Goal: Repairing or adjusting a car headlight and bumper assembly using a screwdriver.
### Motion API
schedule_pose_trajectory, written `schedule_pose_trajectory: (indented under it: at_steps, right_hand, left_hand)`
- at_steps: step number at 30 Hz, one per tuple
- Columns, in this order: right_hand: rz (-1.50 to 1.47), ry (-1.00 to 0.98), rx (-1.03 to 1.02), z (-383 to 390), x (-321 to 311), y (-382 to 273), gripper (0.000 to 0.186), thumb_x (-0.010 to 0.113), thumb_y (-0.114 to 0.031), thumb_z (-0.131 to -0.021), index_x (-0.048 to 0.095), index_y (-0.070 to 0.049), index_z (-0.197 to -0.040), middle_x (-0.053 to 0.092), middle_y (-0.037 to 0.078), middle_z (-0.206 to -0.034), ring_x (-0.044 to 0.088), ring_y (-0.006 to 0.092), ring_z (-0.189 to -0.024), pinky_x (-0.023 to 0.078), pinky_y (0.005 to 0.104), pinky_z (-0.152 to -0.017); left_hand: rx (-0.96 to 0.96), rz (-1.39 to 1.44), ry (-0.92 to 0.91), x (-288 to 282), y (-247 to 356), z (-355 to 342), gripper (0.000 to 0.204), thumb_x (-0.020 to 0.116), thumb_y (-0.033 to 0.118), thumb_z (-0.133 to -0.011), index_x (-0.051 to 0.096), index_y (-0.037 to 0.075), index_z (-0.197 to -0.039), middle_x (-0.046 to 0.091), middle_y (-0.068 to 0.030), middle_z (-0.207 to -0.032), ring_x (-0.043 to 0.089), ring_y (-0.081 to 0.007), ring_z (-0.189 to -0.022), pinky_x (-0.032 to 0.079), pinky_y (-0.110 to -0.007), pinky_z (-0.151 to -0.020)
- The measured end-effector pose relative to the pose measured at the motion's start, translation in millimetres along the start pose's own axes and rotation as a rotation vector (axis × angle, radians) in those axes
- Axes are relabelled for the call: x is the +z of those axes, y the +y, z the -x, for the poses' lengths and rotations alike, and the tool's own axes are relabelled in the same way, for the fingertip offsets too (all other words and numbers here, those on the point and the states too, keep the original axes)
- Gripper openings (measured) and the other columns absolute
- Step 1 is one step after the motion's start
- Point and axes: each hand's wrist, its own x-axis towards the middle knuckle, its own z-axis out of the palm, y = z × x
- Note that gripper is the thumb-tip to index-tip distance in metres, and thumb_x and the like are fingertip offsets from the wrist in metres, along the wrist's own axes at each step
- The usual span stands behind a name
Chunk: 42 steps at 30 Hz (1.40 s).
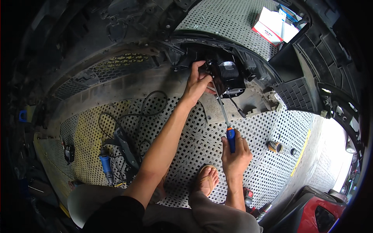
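Observation:
My right hand [236, 158] is closed round the blue and orange handle of a long screwdriver [230, 136]. Its metal shaft slants up and left to the side of a black finned unit [230, 73] mounted inside the black bumper cover [128, 73]. Reaching up to that unit's left side is my left hand [198, 83], thumb and fingers bent close together near the screwdriver's tip. What those fingers hold, if anything, is hidden. From the unit hangs a short black cable [236, 105] with a plug at its end.
A grey corded power tool [125, 145] and a blue tool [105, 165] lie on the perforated floor mat [186, 143] to the left. At right are a small can [275, 146] and a red and black drill [250, 198]. A white box [270, 27] stands beyond the bumper.

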Motion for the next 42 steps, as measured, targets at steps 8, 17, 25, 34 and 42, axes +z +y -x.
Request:
schedule_pose_trajectory:
  at_steps: [8, 17, 25, 34, 42]
  right_hand:
    - [-0.236, -0.01, 0.067, 1.9, 3.3, 1.3, 0.04, 0.079, -0.023, -0.087, 0.069, 0.005, -0.114, 0.064, 0.016, -0.072, 0.063, 0.0255, -0.056, 0.048, 0.0356, -0.053]
    - [-0.543, -0.174, 0.271, 0.7, 8.5, 22.4, 0.036, 0.077, -0.022, -0.09, 0.07, 0.008, -0.109, 0.056, 0.009, -0.059, 0.046, 0.0119, -0.053, 0.04, 0.0292, -0.051]
    - [-0.112, -0.018, 0.015, 11.0, 22.1, 15.4, 0.033, 0.073, -0.019, -0.091, 0.068, 0.001, -0.117, 0.066, 0.018, -0.075, 0.066, 0.035, -0.058, 0.052, 0.0423, -0.055]
    - [-1.491, -0.53, 0.896, 7.8, 18.7, -2.5, 0.03, 0.06, -0.025, -0.103, 0.063, 0.002, -0.115, 0.057, 0.001, -0.068, 0.037, 0.0047, -0.042, 0.024, 0.0202, -0.037]
    - [-1.775, -0.527, 0.938, 11.2, 15.0, 4.2, 0.055, 0.061, -0.038, -0.101, 0.052, 0.004, -0.136, 0.064, 0.008, -0.084, 0.05, 0.0098, -0.051, 0.035, 0.0224, -0.038]
  left_hand:
    - [-0.085, -0.052, -0.077, -2.5, 12.1, 1.9, 0.068, 0.053, 0.017, -0.095, 0.014, 0.009, -0.15, 0.065, -0.0222, -0.104, 0.071, -0.0285, -0.079, 0.063, -0.042, -0.068]
    - [-0.143, -0.155, -0.119, -3.3, 18.6, 4.1, 0.077, 0.054, 0.011, -0.092, 0.006, 0.009, -0.151, 0.063, -0.022, -0.101, 0.07, -0.0289, -0.074, 0.063, -0.043, -0.064]
    - [-0.134, -0.178, -0.099, -2.4, 20.0, -0.2, 0.073, 0.055, 0.012, -0.092, 0.011, 0.006, -0.149, 0.063, -0.0204, -0.097, 0.068, -0.0254, -0.07, 0.062, -0.041, -0.062]
    - [-0.108, -0.217, -0.009, -6.9, 10.8, -2.8, 0.066, 0.056, 0.012, -0.093, 0.019, 0.01, -0.148, 0.063, -0.0165, -0.095, 0.065, -0.0228, -0.066, 0.057, -0.037, -0.056]
    - [-0.098, -0.041, -0.089, -13.4, 2.2, -5.1, 0.065, 0.057, 0.008, -0.096, 0.02, 0.011, -0.15, 0.065, -0.0137, -0.099, 0.065, -0.0206, -0.074, 0.055, -0.035, -0.058]
